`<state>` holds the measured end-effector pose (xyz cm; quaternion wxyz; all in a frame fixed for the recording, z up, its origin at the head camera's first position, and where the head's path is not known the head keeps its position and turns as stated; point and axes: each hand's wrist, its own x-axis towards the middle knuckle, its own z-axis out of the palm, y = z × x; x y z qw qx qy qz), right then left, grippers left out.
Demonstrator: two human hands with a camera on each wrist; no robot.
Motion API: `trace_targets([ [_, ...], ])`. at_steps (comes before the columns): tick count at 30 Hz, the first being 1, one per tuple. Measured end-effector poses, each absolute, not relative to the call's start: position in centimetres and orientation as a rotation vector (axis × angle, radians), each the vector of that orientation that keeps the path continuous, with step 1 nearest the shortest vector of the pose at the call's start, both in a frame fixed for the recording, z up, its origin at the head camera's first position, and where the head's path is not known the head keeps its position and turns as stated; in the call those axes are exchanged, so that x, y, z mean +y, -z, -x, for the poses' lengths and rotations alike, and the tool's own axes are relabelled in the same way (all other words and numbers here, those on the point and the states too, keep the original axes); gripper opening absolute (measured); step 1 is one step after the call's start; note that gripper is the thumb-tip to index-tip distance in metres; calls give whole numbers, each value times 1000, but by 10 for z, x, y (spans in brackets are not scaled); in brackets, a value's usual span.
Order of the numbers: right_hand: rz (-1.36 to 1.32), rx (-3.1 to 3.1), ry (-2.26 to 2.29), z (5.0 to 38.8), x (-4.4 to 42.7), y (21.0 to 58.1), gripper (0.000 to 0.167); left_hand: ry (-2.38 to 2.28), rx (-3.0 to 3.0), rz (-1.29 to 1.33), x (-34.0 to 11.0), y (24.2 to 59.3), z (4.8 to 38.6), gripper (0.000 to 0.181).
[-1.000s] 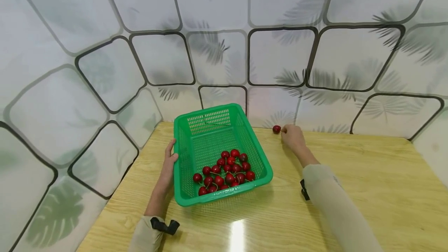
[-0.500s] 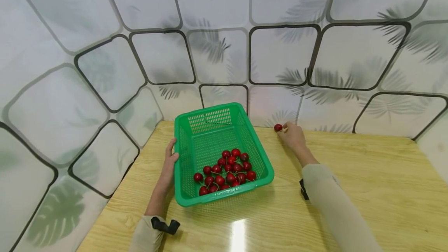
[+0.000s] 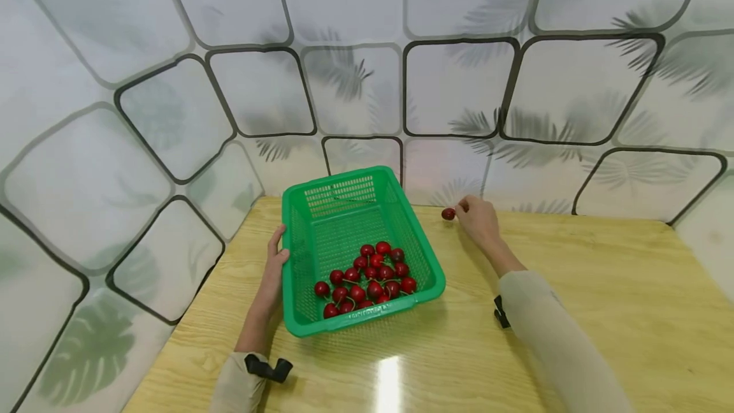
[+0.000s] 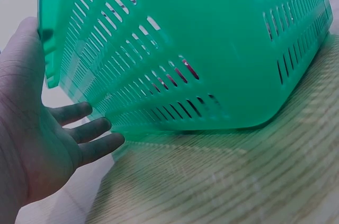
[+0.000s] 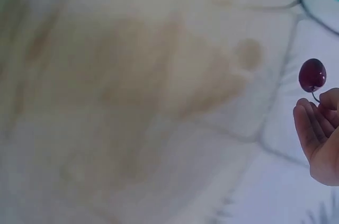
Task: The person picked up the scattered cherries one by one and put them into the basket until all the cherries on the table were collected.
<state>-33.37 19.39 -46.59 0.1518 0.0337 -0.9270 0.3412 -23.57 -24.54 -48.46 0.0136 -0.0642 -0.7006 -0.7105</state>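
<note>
A green plastic basket (image 3: 298, 330) stands on the table, with a heap of dark red cherries (image 3: 373, 273) in its near part. My left hand (image 3: 274, 273) rests against the basket's left side. In the left wrist view, its fingers (image 4: 95, 128) are straight and spread by the slotted wall, the thumb up near the rim. To the right of the basket, my right hand (image 3: 480, 222) pinches a single cherry (image 3: 448, 214) by its stem. The right wrist view shows this cherry (image 5: 312, 74) sticking out beyond the fingertips on its thin stem.
The light wood table (image 3: 573, 285) meets a wall (image 3: 459, 94) with a pale leaf-and-tile pattern right behind the basket and the right hand. Another patterned wall (image 3: 92, 171) runs along the left side.
The single cherry has shifted slightly and turned at the right fingertips, a little to the left of where it was. The left hand and the basket stay in place.
</note>
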Motion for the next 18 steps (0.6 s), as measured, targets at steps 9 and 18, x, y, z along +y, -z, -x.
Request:
trace_targets([
  [9,-494,-2325,-1014,309,140,410,12,2174,-2217,192,-247,483,238,58],
  [18,-1056,-2746,-706,264,70,386,13,2184,-2220,155,-244,480,243,59],
])
